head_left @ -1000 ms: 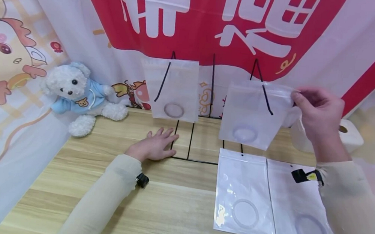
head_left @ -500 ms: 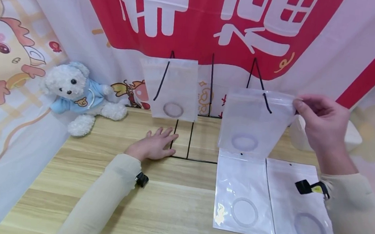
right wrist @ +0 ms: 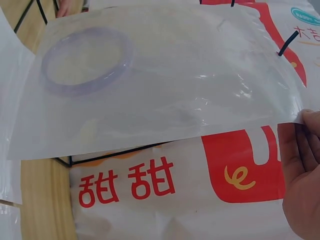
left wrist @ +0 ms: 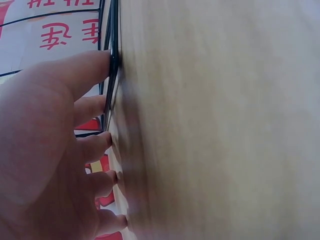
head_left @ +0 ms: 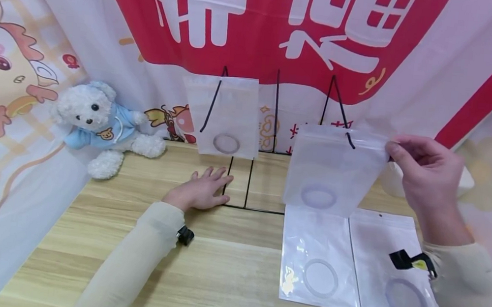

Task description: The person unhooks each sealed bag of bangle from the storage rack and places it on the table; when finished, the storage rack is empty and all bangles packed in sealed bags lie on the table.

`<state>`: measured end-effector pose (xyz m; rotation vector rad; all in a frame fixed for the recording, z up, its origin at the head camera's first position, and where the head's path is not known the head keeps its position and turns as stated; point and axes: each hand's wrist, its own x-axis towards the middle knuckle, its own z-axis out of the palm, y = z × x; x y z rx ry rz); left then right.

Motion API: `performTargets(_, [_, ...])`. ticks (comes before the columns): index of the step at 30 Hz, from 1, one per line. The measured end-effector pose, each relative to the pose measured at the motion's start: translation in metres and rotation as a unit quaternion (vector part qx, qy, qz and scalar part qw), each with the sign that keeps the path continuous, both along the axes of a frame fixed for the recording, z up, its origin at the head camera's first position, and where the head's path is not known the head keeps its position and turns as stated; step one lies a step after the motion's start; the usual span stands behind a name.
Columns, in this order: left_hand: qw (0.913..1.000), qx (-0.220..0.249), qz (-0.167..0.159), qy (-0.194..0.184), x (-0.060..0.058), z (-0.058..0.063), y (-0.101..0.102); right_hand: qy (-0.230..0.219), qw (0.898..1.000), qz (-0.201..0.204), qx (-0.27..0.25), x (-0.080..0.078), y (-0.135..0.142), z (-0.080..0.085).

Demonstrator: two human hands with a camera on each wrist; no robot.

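Observation:
My right hand pinches the upper right corner of a translucent zip bag between thumb and fingers. A pale lavender bangle lies at the bottom of that bag. The black hook pokes through the bag's top edge, its tip showing in front, and the bag hangs tilted near that tip. My left hand rests with spread fingers on the base of the black wire rack. In the left wrist view its fingertips touch the rack and tabletop.
Another bag with a bangle hangs from the left hook. Two flat bags, a nearer one and one farther right, lie on the wooden table. A plush bear sits back left; a white box stands behind my right hand.
My right hand has drawn the bag down and toward me along the hook, closer to its tip. The bag now overlaps the top of a flat bag. My left hand stays put.

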<state>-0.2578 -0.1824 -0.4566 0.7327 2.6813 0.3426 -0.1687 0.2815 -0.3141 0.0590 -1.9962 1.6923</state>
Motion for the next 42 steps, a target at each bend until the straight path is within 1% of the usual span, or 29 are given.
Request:
performTargets(1, [1.0,0.0,0.001,0.001,0.0,-0.001,0.0,0.001,1.0,0.003,-0.008,0.001,0.0,0.0])
performTargets(2, [1.0,-0.006,0.003,-0.002,0.002,0.003,0.001,0.002,1.0,0.006,-0.014,0.002,0.0,-0.001])
performTargets(4, [0.9999,-0.011,0.005,0.0,0.002,0.003,0.001,0.008,0.999,0.013,-0.031,0.004,0.0,-0.002])
performTargets(5, [0.9998,-0.019,0.008,-0.002,0.004,0.006,0.003,0.011,0.999,0.017,-0.04,0.005,0.0,-0.002])
performTargets(10, [0.9996,-0.027,0.008,0.004,0.003,0.004,0.004,0.03,0.997,0.021,-0.062,0.011,0.0,-0.003])
performTargets(14, [0.9996,-0.027,0.01,0.003,0.004,0.007,0.005,0.045,0.996,0.02,-0.075,0.018,0.0,-0.001])
performTargets(19, [0.9996,-0.027,0.009,0.004,0.004,0.007,0.004,0.072,0.992,0.046,-0.098,0.026,0.0,0.001])
performTargets(22, [0.9996,-0.026,0.008,0.006,0.004,0.007,0.004,0.08,0.99,0.059,-0.101,0.03,0.001,0.001])
performTargets(24, [0.9996,-0.026,0.007,0.008,0.003,0.007,0.004,0.085,0.99,0.061,-0.094,0.033,0.002,0.001])
performTargets(28, [0.9996,-0.027,0.006,0.009,0.003,0.006,0.005,0.111,0.988,0.064,-0.083,0.036,0.003,0.0])
performTargets(32, [0.9997,-0.023,0.007,0.001,0.004,0.006,0.005,0.146,0.983,0.08,-0.079,0.039,0.0,-0.003])
performTargets(34, [0.9998,-0.019,0.008,-0.005,0.004,0.007,0.004,0.161,0.978,0.094,-0.089,0.04,-0.003,-0.004])
performTargets(35, [0.9999,-0.01,0.004,-0.003,0.002,0.003,0.002,0.16,0.979,0.093,-0.085,0.041,-0.005,-0.005])
performTargets(37, [1.0,-0.007,0.003,-0.006,0.002,0.004,0.001,0.139,0.985,0.071,-0.072,0.044,-0.01,-0.005])
performTargets(38, [1.0,0.0,0.0,-0.003,-0.001,-0.001,-0.001,0.116,0.99,0.055,-0.064,0.046,-0.013,-0.006])
performTargets(40, [1.0,-0.001,0.0,-0.002,-0.001,0.0,-0.001,0.06,0.998,0.017,-0.029,0.051,-0.019,-0.007])
performTargets(41, [1.0,-0.001,0.002,-0.002,-0.001,-0.001,0.0,0.035,0.999,0.001,-0.008,0.053,-0.023,-0.008])
performTargets(42, [0.9999,-0.01,0.006,-0.004,0.001,0.004,0.002,0.013,1.0,-0.012,0.013,0.055,-0.027,-0.009])
